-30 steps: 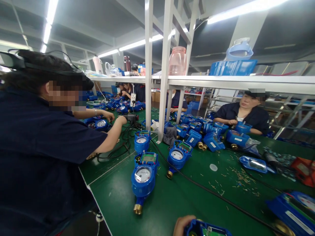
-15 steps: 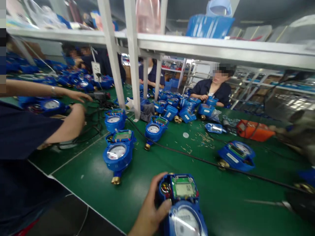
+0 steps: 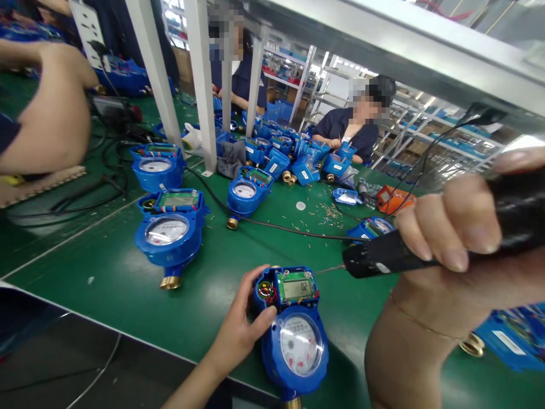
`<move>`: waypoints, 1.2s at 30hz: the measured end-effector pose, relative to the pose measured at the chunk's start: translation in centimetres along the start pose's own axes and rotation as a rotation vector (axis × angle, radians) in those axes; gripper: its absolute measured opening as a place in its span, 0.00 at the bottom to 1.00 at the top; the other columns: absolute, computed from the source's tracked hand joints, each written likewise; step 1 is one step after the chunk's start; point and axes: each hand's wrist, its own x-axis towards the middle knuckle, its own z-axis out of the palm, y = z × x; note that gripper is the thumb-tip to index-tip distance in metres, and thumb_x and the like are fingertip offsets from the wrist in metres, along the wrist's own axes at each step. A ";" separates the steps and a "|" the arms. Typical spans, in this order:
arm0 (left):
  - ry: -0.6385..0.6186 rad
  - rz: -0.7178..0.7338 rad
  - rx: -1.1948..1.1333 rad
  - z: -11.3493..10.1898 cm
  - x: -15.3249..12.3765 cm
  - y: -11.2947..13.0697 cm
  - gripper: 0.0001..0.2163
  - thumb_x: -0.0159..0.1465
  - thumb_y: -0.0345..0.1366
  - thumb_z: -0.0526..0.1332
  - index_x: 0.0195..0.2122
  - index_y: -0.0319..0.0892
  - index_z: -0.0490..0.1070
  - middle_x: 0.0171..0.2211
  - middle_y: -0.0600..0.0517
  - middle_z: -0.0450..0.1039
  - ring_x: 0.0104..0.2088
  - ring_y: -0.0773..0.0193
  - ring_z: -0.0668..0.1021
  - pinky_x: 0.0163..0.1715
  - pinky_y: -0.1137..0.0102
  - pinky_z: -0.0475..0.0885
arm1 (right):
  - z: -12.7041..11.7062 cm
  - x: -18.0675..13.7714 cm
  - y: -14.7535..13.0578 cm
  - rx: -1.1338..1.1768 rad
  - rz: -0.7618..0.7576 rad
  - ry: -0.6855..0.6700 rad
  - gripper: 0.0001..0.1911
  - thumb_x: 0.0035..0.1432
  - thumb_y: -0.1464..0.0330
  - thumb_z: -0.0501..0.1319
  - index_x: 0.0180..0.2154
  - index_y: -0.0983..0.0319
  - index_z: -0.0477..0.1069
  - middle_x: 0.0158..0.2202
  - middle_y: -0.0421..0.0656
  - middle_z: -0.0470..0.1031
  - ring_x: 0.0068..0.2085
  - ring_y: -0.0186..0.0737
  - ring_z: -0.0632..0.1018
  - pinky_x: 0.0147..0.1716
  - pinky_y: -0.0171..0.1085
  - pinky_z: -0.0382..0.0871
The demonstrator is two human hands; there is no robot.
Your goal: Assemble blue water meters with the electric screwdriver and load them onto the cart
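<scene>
A blue water meter with a brass fitting stands on the green bench right in front of me. Its upper box lies uncovered, showing a circuit board and a small display reading 0.2. Fingers and thumb of my left hand grip the box's left side. My right hand is wrapped round a black electric screwdriver, held nearly level. Its thin bit points left, close to the box's upper right corner; whether it touches a screw, I cannot tell.
More blue meters stand left, behind and right. A black cable crosses the bench past scattered screws. White posts carry a shelf. A co-worker's arm reaches in at left; another person sits opposite.
My right hand has come into view from the right with the screwdriver raised toward the meter. My view has shifted, and more of the meter shows, still in my left hand.
</scene>
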 end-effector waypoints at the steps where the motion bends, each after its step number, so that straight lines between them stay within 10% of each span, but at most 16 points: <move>1: 0.001 0.006 0.004 0.0 0.0 0.0 0.31 0.62 0.47 0.61 0.63 0.43 0.52 0.62 0.41 0.59 0.61 0.46 0.65 0.62 0.53 0.58 | 1.5 0.6 0.9 0.063 -0.054 0.018 0.07 0.59 0.62 0.62 0.32 0.56 0.65 0.15 0.30 0.55 0.14 0.27 0.55 0.14 0.33 0.52; 7: -0.017 0.026 0.031 0.0 -0.1 0.6 0.29 0.63 0.46 0.60 0.62 0.44 0.53 0.61 0.42 0.60 0.60 0.46 0.66 0.62 0.53 0.58 | 5.9 2.2 5.2 0.157 0.011 -0.003 0.03 0.60 0.67 0.57 0.33 0.56 0.63 0.15 0.31 0.55 0.13 0.28 0.54 0.12 0.33 0.49; 36: 0.027 0.127 0.007 0.4 0.3 0.5 0.28 0.61 0.50 0.61 0.60 0.46 0.59 0.58 0.44 0.60 0.59 0.47 0.65 0.61 0.56 0.59 | 7.0 1.0 7.1 0.193 0.148 -0.247 0.08 0.60 0.64 0.61 0.34 0.57 0.63 0.15 0.29 0.57 0.13 0.26 0.56 0.13 0.28 0.54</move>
